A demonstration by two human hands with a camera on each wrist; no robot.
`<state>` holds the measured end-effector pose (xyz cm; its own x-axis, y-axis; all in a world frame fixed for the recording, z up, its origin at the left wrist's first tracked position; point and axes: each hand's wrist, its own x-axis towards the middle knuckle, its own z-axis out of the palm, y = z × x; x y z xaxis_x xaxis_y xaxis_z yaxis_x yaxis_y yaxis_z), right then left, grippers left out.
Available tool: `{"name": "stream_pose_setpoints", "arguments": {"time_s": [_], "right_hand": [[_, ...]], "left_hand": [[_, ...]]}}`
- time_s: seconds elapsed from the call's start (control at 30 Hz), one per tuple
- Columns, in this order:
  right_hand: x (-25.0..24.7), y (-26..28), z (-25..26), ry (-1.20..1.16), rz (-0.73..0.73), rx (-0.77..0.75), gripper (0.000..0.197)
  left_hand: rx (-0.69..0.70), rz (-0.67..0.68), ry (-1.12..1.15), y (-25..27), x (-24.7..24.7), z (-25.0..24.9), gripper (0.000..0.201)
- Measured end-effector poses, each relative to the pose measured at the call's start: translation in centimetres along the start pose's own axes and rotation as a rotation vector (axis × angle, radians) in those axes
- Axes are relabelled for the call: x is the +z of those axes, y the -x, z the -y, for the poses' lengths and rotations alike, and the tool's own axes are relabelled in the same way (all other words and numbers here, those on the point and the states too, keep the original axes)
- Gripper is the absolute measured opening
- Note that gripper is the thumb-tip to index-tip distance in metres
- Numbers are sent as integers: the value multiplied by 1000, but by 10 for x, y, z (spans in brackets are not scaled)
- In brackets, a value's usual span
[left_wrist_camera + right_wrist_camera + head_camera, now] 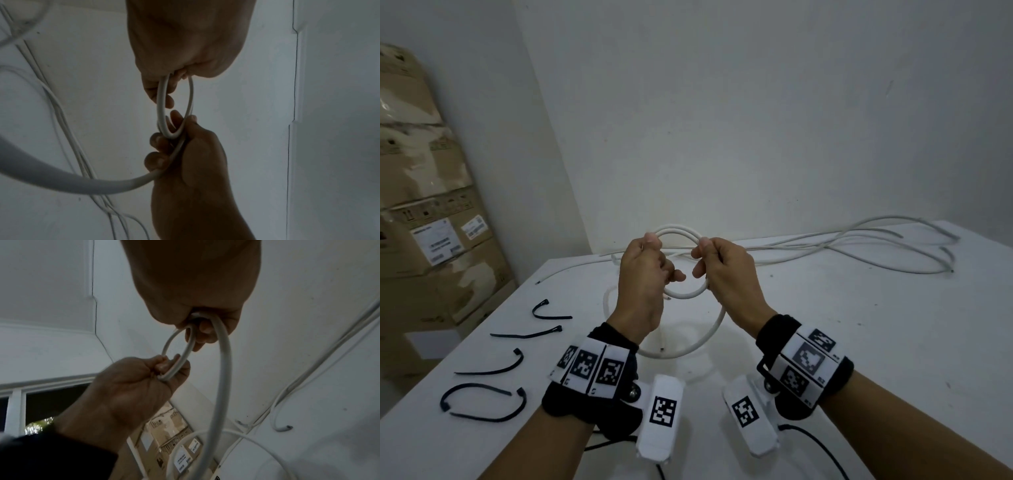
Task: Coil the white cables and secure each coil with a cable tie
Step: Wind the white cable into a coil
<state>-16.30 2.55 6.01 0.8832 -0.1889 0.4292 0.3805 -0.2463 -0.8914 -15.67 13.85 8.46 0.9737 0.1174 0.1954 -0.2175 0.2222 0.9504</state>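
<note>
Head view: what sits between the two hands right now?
Only the white cable's coil, spanning from the left hand to the right hand; both grip it, clearest in the head view.

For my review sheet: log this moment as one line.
stage: coiling | left hand: grips coil | right hand: grips coil, feeds tail | cable ties: on table, unused | other cables: loose
</note>
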Motion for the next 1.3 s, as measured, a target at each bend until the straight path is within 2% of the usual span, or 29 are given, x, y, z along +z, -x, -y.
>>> {"name": "stream_pose_setpoints", "arguments": {"time_s": [0.17, 0.3, 0.37, 0.47, 0.6, 0.67, 0.73, 0.8, 0.87, 0.97, 1.13, 1.2, 1.3], "right_hand": [[10, 4, -4, -46, 16, 4, 35], [-2, -11, -1, 20, 45, -61, 37], [-10, -17, -1, 139, 92, -109, 38], [-18, -24, 4, 273, 218, -158, 38], [-17, -30, 12, 365, 308, -207, 35], [-17, -32, 14, 383, 311, -221, 35], [-20, -33, 14, 397, 301, -231, 34], [-24, -34, 12, 409, 284, -235, 33], [-26, -35, 10, 410, 263, -240, 33], [-23, -34, 8, 404, 271, -240, 33], [-20, -33, 6, 397, 269, -242, 32], [-22, -34, 6, 400, 266, -243, 32], [-23, -34, 6, 394, 261, -244, 32]], "left_hand": [[19, -8, 37, 0, 2, 2, 29], [-32, 89, 28, 0, -10, 12, 30], [-48, 132, -97, -5, -21, 11, 30], [39, 121, -361, -18, -33, -2, 22], [5, 301, -611, -29, -25, -22, 48], [7, 358, -839, -29, -21, -26, 63], [-26, 407, -926, -28, -22, -27, 69], [-123, 491, -870, -28, -29, -23, 61], [-200, 542, -764, -27, -35, -18, 43], [-210, 477, -560, -24, -35, -9, 26], [-226, 446, -393, -22, -35, -4, 18], [-235, 468, -387, -21, -37, -5, 15], [-242, 519, -437, -21, -40, -8, 23]]}}
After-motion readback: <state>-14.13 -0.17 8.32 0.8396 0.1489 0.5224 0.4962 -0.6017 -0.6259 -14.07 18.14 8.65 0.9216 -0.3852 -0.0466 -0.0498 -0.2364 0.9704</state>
